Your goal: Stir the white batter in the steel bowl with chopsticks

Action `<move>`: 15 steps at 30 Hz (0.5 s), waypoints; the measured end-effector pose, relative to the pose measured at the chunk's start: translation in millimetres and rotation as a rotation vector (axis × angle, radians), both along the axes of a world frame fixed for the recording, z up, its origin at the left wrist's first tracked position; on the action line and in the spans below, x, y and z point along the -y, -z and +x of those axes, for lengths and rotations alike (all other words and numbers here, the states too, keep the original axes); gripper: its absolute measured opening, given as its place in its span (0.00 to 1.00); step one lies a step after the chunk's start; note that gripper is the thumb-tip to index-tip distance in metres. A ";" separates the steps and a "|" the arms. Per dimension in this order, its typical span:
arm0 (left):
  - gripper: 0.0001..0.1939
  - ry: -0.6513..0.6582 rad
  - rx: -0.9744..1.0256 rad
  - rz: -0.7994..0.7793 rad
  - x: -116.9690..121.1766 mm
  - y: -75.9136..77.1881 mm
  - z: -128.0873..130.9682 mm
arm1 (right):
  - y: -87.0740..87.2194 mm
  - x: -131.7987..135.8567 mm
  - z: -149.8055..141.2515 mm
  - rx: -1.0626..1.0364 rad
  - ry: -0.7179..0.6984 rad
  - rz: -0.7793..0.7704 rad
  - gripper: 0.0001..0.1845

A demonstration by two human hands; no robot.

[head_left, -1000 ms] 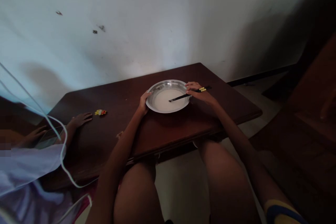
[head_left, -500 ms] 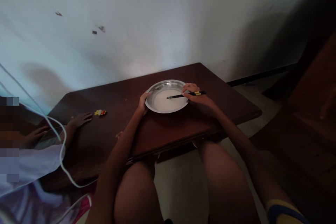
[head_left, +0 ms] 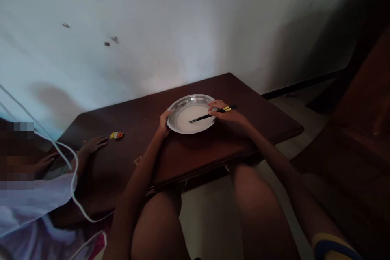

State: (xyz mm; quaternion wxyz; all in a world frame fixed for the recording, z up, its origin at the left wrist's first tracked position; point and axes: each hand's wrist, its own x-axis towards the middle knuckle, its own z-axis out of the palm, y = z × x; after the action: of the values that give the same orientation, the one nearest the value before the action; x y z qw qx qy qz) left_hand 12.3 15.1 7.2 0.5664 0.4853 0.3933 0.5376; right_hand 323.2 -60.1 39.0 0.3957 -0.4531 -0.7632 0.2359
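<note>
A round metal basin (head_left: 173, 125) with a shiny rim stands on the dark wooden table. Whitish liquid or batter (head_left: 190, 114) covers its bottom. My left hand (head_left: 165, 122) is closed on the basin's left rim, thumb over the edge. Over the right rim, my right hand (head_left: 224, 112) grips black chopsticks (head_left: 203, 118) that carry gold bands near their upper ends. Their tips are in the whitish stuff, a little left of the basin's middle. Whether the right palm also touches the rim, I cannot tell.
Another person sits at left, one hand (head_left: 95, 144) on the table (head_left: 134, 113) near a small yellow and red toy-like piece (head_left: 116, 135). A white cable (head_left: 73, 183) hangs in front of that person. Behind the table is a wall (head_left: 146, 28); dark wooden furniture (head_left: 359, 138) stands at right.
The chopstick tips have moved left and toward me within the basin, and the chopsticks now slant more. My left hand keeps its hold on the rim. The view has shifted slightly.
</note>
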 end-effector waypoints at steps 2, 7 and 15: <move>0.21 -0.004 0.000 0.007 -0.1 0.7 0.3 | 0.5 0.6 -0.9 0.004 0.007 -0.002 0.04; 0.21 0.014 0.020 -0.001 1.6 0.8 2.6 | 0.3 1.8 0.1 0.019 0.010 0.002 0.05; 0.15 -0.020 0.102 0.012 0.1 5.3 5.7 | 2.0 2.6 4.4 0.031 0.028 0.007 0.04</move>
State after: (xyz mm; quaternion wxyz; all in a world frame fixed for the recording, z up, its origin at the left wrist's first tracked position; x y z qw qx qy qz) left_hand 17.9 15.1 1.9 0.5774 0.4569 0.3655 0.5694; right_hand 327.6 -62.7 37.1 0.3885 -0.4660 -0.7637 0.2205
